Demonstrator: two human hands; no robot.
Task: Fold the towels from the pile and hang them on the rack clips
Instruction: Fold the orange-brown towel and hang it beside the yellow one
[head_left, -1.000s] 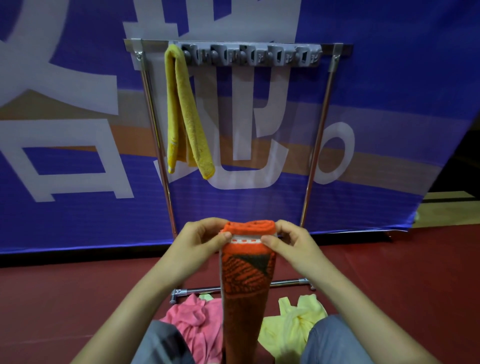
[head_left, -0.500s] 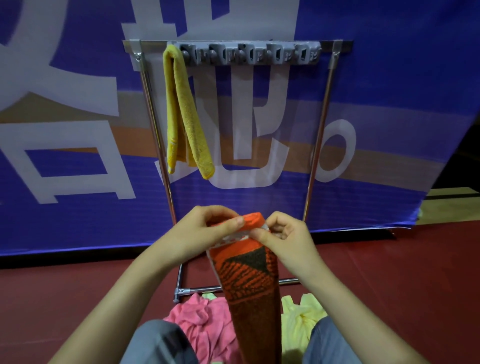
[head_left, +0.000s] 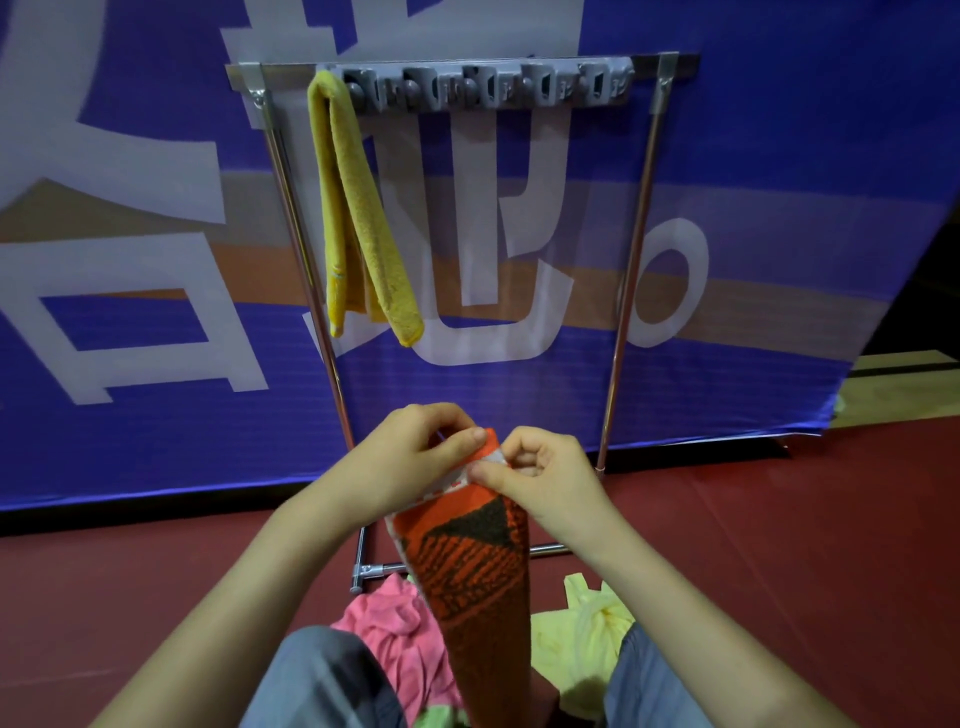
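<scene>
An orange towel with a dark pattern (head_left: 472, 577) hangs folded lengthwise in front of me, its top gathered to a narrow point. My left hand (head_left: 410, 457) pinches that top edge from the left, and my right hand (head_left: 540, 478) pinches it from the right, the fingertips almost touching. Above stands the metal rack, with a grey clip strip (head_left: 488, 88) along its top bar. A folded yellow towel (head_left: 358, 218) hangs from the leftmost clip. On the floor between my knees lies the pile: a pink towel (head_left: 400, 634) and a pale yellow towel (head_left: 582, 639).
The rack's two upright poles (head_left: 628, 270) and its low crossbar (head_left: 374, 569) stand against a blue printed banner (head_left: 779, 208). Dark red floor (head_left: 779, 545) spreads to both sides. Several clips to the right of the yellow towel hold nothing.
My hands have drawn together, bunching the orange towel's flat top edge into a narrow point. The towel now slants to the right below my hands.
</scene>
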